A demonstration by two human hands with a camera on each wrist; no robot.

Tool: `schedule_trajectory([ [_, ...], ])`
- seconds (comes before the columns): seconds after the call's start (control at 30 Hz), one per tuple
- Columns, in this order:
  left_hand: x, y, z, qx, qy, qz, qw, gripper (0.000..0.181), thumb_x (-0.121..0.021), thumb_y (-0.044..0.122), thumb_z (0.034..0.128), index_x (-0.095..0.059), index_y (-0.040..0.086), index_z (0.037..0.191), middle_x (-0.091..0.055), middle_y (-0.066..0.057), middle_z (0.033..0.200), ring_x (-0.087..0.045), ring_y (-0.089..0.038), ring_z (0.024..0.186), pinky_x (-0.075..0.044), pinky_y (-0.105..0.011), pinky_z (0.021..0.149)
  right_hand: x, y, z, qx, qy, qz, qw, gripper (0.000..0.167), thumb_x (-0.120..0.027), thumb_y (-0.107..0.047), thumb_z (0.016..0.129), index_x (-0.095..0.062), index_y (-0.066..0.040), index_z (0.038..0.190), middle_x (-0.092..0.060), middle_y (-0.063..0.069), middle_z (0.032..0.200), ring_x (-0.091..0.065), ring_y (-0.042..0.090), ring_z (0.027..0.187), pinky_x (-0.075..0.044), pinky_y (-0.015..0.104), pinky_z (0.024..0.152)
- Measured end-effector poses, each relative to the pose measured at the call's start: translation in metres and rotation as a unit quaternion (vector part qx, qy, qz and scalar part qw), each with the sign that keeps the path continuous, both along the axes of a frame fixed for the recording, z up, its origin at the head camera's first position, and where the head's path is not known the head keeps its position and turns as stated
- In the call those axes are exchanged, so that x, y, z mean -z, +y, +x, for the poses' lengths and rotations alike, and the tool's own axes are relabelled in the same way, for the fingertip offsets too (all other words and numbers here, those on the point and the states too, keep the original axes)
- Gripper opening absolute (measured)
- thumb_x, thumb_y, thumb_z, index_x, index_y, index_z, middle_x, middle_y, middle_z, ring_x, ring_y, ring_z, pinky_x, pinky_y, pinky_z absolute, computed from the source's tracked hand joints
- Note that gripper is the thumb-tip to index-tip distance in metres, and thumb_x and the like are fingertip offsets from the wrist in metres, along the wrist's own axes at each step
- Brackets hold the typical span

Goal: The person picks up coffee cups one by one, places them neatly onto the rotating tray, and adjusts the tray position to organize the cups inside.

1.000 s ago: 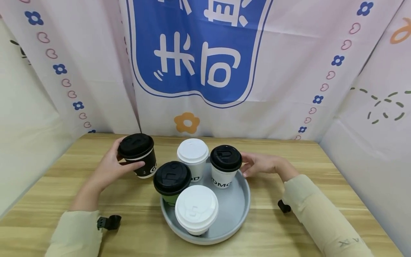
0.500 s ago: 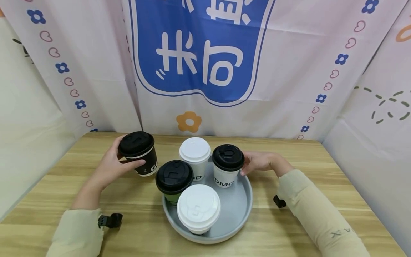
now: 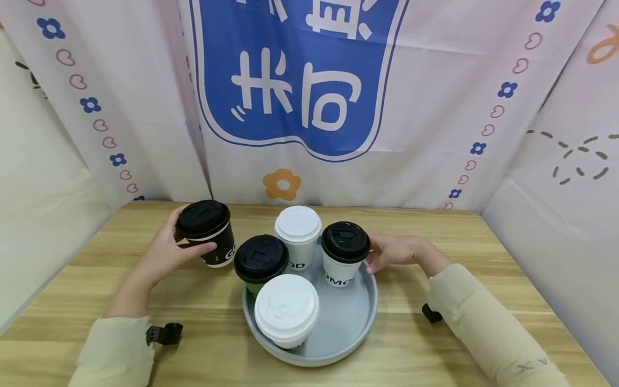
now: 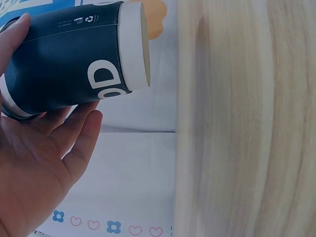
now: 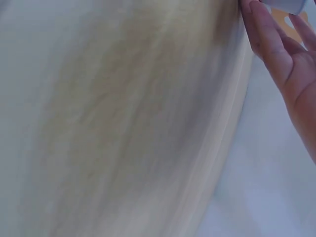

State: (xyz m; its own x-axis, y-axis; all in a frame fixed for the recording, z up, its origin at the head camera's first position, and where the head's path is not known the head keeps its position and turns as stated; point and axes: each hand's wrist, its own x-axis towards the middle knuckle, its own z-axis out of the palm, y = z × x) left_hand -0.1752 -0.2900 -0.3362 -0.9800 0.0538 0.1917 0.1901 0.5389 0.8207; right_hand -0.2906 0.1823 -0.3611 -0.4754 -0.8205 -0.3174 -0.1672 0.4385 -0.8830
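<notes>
My left hand (image 3: pixel 162 252) grips a black paper cup (image 3: pixel 220 244) with a black lid, thumb across its front. In the left wrist view the cup (image 4: pixel 64 59) appears raised off the table, its base in sight. At the right, my right hand (image 3: pixel 394 250) holds the rim of a round grey tray (image 3: pixel 350 322), beside a white cup with a black lid (image 3: pixel 340 269); the cup partly hides the fingertips. Also on the tray stand a white-lidded cup (image 3: pixel 300 250) at the back, a green cup with a black lid (image 3: pixel 261 260) and another white-lidded cup (image 3: pixel 286 309) in front.
The wooden table (image 3: pixel 420 344) runs back to a printed cloth (image 3: pixel 425 107) hanging behind it. White cloth sides (image 3: pixel 43 215) rise at the left and right. The tray's cups stand close together.
The tray has turned clockwise as seen from above: its front cup moved left, the back cup right, and the right cup slightly nearer. The left hand with the black cup has barely moved.
</notes>
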Motion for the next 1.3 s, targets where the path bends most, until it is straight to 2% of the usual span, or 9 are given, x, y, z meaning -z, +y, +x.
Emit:
schedule_trajectory([
  [0.17, 0.001, 0.0, 0.002, 0.0, 0.003, 0.004, 1.0, 0.088, -0.076, 0.02, 0.0884, -0.02, 0.008, 0.154, -0.039, -0.018, 0.149, -0.045, -0.038, 0.13, -0.047, -0.011, 0.084, 0.001, 0.005, 0.007, -0.011, 0.003, -0.013, 0.9999, 0.086, -0.074, 0.0, 0.085, -0.022, -0.002, 0.153, -0.044, 0.02, 0.144, -0.053, 0.024, 0.113, -0.05, 0.031, 0.097],
  [0.37, 0.002, -0.002, 0.003, -0.005, 0.006, 0.001, 1.0, 0.089, -0.077, 0.02, 0.0878, -0.02, 0.009, 0.154, -0.04, -0.017, 0.148, -0.045, -0.036, 0.128, -0.047, -0.009, 0.082, 0.002, 0.012, 0.018, -0.014, -0.014, -0.024, 0.9995, 0.093, -0.073, 0.004, 0.084, -0.013, -0.003, 0.155, -0.04, 0.027, 0.149, -0.06, 0.031, 0.115, -0.056, 0.035, 0.094],
  [0.57, 0.002, -0.004, 0.004, -0.008, 0.009, -0.006, 0.9999, 0.088, -0.077, 0.02, 0.0878, -0.021, 0.011, 0.155, -0.04, -0.015, 0.148, -0.046, -0.022, 0.125, -0.047, -0.008, 0.083, 0.002, 0.015, 0.028, 0.0, 0.007, -0.006, 1.0, 0.105, -0.074, 0.0, 0.085, 0.0, -0.011, 0.159, -0.042, 0.026, 0.148, -0.059, 0.034, 0.116, -0.056, 0.041, 0.094],
  [0.7, 0.001, -0.006, 0.006, -0.008, 0.017, -0.008, 0.9998, 0.087, -0.077, 0.019, 0.0878, -0.022, 0.011, 0.155, -0.04, -0.014, 0.147, -0.045, -0.003, 0.119, -0.046, -0.007, 0.083, 0.002, 0.016, 0.036, 0.008, 0.04, 0.002, 0.9992, 0.104, -0.077, -0.004, 0.084, -0.005, -0.011, 0.158, -0.048, 0.023, 0.141, -0.061, 0.032, 0.111, -0.057, 0.039, 0.091],
  [0.8, 0.0, -0.009, 0.008, -0.01, 0.03, -0.007, 0.9995, 0.086, -0.077, 0.016, 0.0873, -0.023, 0.011, 0.154, -0.04, -0.01, 0.145, -0.043, 0.006, 0.113, -0.047, -0.006, 0.083, 0.004, 0.017, 0.04, 0.009, 0.057, -0.007, 0.9983, 0.098, -0.078, -0.006, 0.083, -0.011, -0.008, 0.155, -0.052, 0.023, 0.136, -0.062, 0.031, 0.106, -0.058, 0.037, 0.089],
  [0.9, -0.001, -0.012, 0.009, -0.01, 0.037, -0.003, 0.9993, 0.086, -0.077, 0.013, 0.0867, -0.024, 0.013, 0.154, -0.042, -0.002, 0.142, -0.045, 0.007, 0.111, -0.047, -0.006, 0.082, 0.004, 0.018, 0.044, 0.007, 0.073, -0.016, 0.9972, 0.091, -0.079, -0.008, 0.083, -0.017, -0.005, 0.151, -0.055, 0.022, 0.132, -0.062, 0.029, 0.102, -0.057, 0.037, 0.089],
  [1.07, -0.001, -0.015, 0.012, -0.006, 0.036, 0.0, 0.9993, 0.086, -0.077, 0.011, 0.0863, -0.024, 0.014, 0.154, -0.043, 0.007, 0.136, -0.047, 0.008, 0.109, -0.048, -0.007, 0.081, 0.004, 0.02, 0.05, 0.014, 0.094, -0.015, 0.9954, 0.09, -0.079, -0.009, 0.083, -0.018, -0.004, 0.149, -0.053, 0.022, 0.131, -0.063, 0.027, 0.098, -0.057, 0.036, 0.088],
  [1.3, -0.003, -0.013, 0.013, -0.001, 0.033, -0.009, 0.9994, 0.087, -0.078, 0.012, 0.0861, -0.024, 0.013, 0.154, -0.042, -0.003, 0.14, -0.048, 0.007, 0.108, -0.049, -0.007, 0.081, 0.002, 0.02, 0.061, 0.009, 0.125, -0.001, 0.9921, 0.09, -0.08, -0.014, 0.083, -0.021, 0.002, 0.149, -0.052, 0.024, 0.131, -0.063, 0.028, 0.102, -0.057, 0.038, 0.089],
])
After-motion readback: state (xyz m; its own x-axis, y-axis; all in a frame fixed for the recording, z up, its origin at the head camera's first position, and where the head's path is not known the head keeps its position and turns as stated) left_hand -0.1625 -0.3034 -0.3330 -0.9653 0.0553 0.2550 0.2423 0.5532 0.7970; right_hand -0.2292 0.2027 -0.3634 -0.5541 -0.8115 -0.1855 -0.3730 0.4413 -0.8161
